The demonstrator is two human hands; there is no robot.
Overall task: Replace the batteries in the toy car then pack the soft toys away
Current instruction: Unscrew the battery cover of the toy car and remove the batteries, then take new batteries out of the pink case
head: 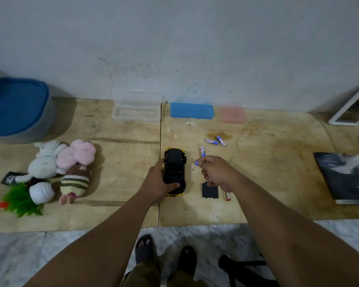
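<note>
Scuffed pale grey wall (174, 42) at far side. Stained plywood worktop (267, 162) below it, seam down middle. Marbled grey-white floor (39, 251) near. Dim, even light.

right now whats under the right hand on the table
Under the right hand lie a flat black cover and a red and white battery. The wrist hides each one's upper end. The hand pinches a blue battery.
</note>
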